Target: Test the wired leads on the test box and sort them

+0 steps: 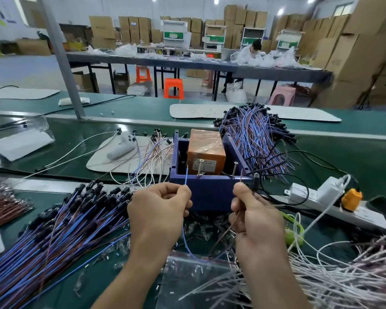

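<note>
Box [210,194] is dark purple-blue with an orange block [206,150] inside. Blue wire [186,175], brown wire [222,236], pile of blue-and-brown leads [54,237] with black ends, white leads [343,282] too, green bench [343,157], white strip [366,216], orange plug [351,198], orange stools [173,88].

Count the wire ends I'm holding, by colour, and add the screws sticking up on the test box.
Blue lead, pinched in the left hand: 1
Brown lead, pinched in the right hand: 1
Screws at the front edge of the test box: 2
Total: 4
</note>
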`<state>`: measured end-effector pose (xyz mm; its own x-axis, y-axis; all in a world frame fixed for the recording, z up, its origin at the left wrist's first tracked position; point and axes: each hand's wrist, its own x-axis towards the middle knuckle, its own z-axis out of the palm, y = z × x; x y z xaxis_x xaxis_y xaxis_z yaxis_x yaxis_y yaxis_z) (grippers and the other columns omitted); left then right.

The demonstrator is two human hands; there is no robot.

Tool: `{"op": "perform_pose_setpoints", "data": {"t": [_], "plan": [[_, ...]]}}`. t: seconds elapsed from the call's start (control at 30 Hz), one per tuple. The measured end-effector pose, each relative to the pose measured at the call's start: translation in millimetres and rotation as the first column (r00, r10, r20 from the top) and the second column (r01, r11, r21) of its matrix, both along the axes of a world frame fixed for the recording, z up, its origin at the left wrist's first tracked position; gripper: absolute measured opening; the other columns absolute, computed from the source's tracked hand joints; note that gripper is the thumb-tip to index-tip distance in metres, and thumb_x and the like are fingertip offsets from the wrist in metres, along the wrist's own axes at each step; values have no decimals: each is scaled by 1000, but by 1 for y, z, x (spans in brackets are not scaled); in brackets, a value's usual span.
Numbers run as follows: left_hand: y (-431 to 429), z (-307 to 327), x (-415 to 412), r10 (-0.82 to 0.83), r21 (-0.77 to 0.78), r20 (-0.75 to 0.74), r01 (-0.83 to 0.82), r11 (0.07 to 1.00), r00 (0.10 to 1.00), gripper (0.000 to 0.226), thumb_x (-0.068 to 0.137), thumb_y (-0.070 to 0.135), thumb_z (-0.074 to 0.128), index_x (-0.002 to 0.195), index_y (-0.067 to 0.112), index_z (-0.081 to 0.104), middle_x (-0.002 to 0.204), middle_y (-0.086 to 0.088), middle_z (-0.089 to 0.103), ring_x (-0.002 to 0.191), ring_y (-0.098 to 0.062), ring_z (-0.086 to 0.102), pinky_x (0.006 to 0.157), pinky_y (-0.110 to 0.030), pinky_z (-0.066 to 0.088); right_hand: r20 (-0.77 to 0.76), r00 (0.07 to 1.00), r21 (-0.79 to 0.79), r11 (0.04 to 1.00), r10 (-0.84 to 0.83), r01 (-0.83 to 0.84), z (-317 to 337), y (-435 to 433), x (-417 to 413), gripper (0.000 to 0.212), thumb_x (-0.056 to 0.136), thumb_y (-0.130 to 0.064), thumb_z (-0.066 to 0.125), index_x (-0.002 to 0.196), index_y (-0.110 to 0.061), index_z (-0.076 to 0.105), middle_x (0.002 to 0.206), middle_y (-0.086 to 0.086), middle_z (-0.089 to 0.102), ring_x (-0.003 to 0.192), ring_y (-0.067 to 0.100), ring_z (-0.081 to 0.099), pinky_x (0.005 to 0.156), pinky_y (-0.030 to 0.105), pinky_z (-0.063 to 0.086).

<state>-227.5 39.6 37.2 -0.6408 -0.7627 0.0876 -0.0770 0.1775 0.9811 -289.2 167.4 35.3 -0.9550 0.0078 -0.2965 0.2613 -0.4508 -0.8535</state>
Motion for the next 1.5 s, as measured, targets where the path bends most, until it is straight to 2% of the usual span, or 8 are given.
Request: {"op": "perform_pose_setpoints", "data": {"t": [0.27,0.4,0.57,0.8,1.17,1.5], "plan": [[2,0,0,-20,-73,-19,19,997,1000,27,83,19,77,56,23,74,53,8,69,42,-5,62,43,-11,43,-36,999,-20,1000,4,-5,-8,-1,-1,17,90,-12,75,78,-11,63,53,2,54,45,10,44,43,21,37],[1,7,-3,-39,-112,-36,35,993,999,24,81,21,75,62,36,75,51,9,68,37,-3,57,41,-11,41,-64,998,-50,999,-2,-1,-9,2,0,17,90,-14,75,77,-13,63,54,2,54,48,11,43,50,26,35],[4,3,-5,-57,-138,-13,54,989,998,25,80,23,74,67,44,74,53,13,69,43,-4,62,45,-15,45,-57,998,-43,999,-14,12,-11,5,-2,17,89,-15,75,75,-13,64,54,2,56,46,10,44,48,24,36],[0,-1,-7,-45,-81,-31,42,996,999,26,80,18,76,61,36,75,54,9,70,41,-5,61,42,-13,44,-40,999,-51,999,-12,10,-13,4,-4,18,90,-15,75,76,-14,63,53,1,55,44,9,46,47,23,38],[6,-5,-7,-79,-95,-21,76,993,997,24,80,21,76,67,42,75,55,10,71,47,-6,65,47,-15,49,-47,999,-87,996,-12,8,-15,9,-2,12,89,-12,73,81,-8,64,52,3,52,42,9,40,40,19,33],[7,-8,-6,-96,-113,-33,91,989,995,25,80,19,75,64,38,75,54,9,70,44,-6,62,48,-18,47,-34,999,-90,996,-4,0,-16,9,-3,12,90,-13,74,85,-9,64,51,1,52,42,9,41,42,19,34]]}}
